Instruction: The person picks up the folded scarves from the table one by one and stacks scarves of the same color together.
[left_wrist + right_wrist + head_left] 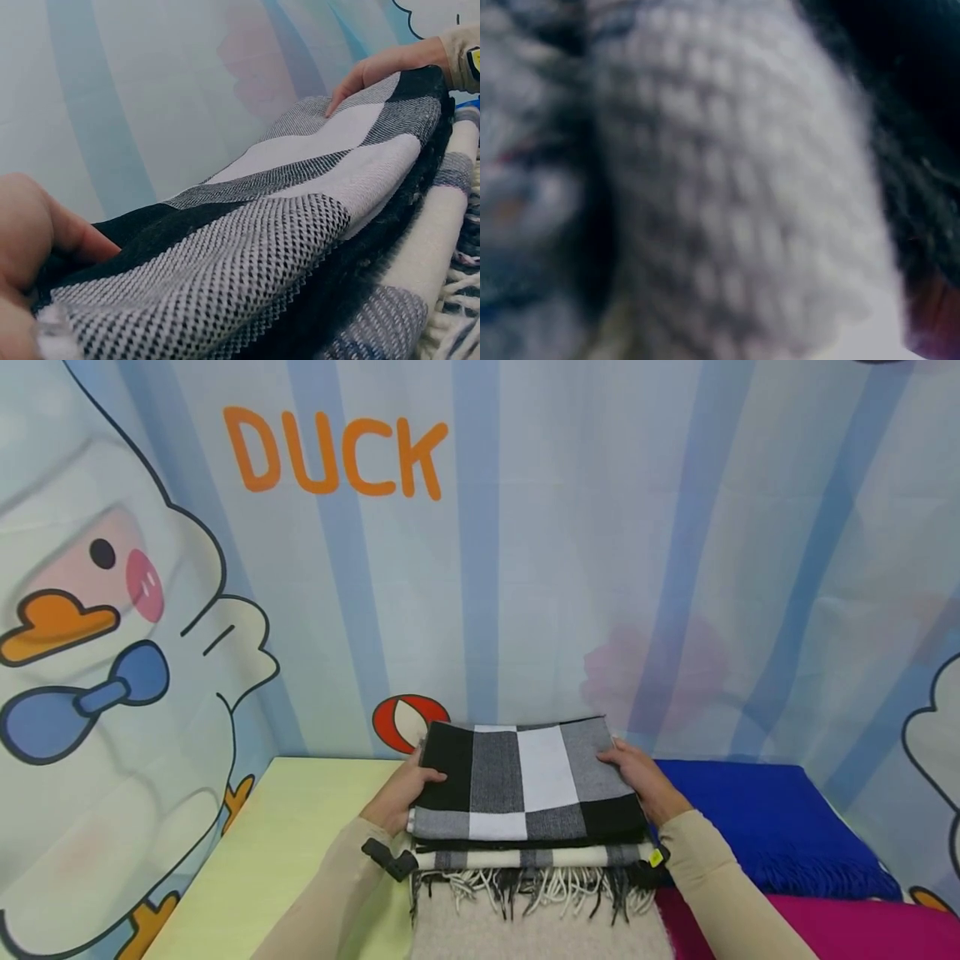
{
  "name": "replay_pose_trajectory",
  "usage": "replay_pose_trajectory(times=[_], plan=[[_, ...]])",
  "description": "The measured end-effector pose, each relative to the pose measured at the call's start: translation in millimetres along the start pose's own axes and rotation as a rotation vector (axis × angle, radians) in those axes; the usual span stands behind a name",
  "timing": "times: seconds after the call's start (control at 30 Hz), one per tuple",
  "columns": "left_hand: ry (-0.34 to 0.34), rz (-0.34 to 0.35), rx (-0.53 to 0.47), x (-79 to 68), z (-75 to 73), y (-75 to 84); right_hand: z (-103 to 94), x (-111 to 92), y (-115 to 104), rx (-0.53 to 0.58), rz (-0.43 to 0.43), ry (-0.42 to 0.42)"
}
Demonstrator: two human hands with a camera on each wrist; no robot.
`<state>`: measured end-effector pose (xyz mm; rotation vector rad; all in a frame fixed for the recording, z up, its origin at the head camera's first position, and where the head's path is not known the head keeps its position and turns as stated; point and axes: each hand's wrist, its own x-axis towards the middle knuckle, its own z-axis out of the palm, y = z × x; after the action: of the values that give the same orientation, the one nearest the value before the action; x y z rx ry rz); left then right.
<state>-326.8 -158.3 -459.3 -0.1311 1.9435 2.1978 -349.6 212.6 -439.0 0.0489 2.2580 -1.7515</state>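
A folded black, white and grey checked scarf [551, 768] is held between both hands, its far edge raised. My left hand [401, 792] grips its left side with the thumb on top. At the opposite side, my right hand [647, 777] holds it the same way, thumb over the cloth. Below the folded part lies more checked cloth [525, 858] with black and white fringe. In the left wrist view the left thumb [82, 236] presses on the scarf. Close, blurred weave [727, 180] fills the right wrist view, where the hand's fingers cannot be made out.
A beige cloth [525, 927] lies under the fringe. To the right are a blue fringed scarf [772, 827] and a magenta cloth [862, 927]. Pale yellow surface [300, 827] extends at the left. Behind hangs a blue striped curtain [540, 568] with a printed duck.
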Motion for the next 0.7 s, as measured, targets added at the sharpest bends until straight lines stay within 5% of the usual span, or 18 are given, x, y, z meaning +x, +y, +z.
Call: replay_pose_trajectory(times=[0.7], plan=[[0.049, -0.043, 0.062, -6.3, 3.0, -2.3, 0.2, -1, 14, 0.022, -0.019, 0.009]])
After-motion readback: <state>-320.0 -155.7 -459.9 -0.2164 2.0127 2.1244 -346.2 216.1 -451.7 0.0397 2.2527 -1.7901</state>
